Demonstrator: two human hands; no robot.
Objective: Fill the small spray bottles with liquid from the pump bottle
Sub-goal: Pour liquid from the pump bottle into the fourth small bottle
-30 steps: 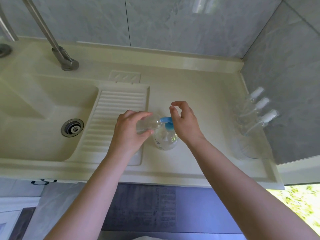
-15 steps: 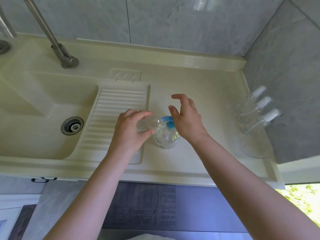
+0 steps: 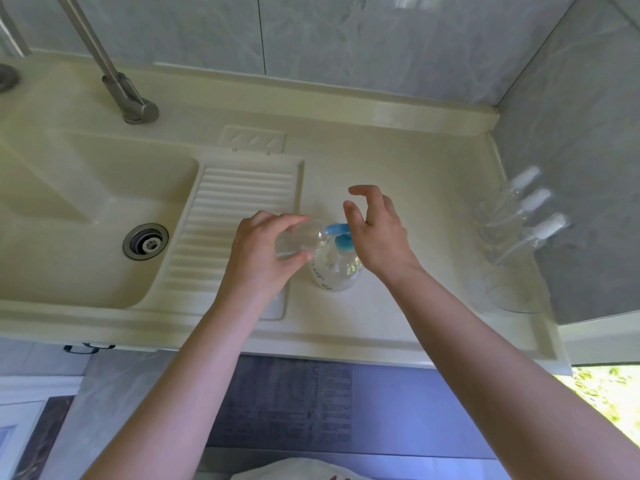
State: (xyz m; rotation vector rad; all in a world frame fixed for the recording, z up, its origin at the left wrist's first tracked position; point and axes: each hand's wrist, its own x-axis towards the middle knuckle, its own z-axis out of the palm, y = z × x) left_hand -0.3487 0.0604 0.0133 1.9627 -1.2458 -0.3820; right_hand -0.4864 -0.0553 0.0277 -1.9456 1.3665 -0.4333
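Soft daylight, wide-angle bend, mild softness throughout

Light is even and fairly bright, with overexposed green-yellow glare at the lower right edge (apparently sunlit outdoors). Pale sheen lies on the wall tiles at top. Faint shadows fall under the forearms on the counter. Straight lines bow towards the frame's corners, and the bottom centre is blurred; fine detail looks smeared.

Both forearms are bare to the frame's edge, no sleeves showing; the left grip and right grip are ungloved
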